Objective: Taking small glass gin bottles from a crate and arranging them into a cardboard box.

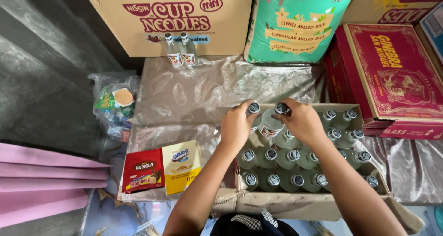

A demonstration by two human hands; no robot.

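Low in the frame I see the open carton [295,203] packed with capped clear bottles. Above it, my left hand [236,125] is closed around one bottle [253,112] and my right hand [302,120] around another bottle [272,123]. Farther up, two bottles [180,51] stand against a big box [138,28].

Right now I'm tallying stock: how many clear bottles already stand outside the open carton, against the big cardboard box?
2: bottle one and bottle two stand upright side by side on the plastic sheet, against the big cardboard box. Others may be hidden out of view.
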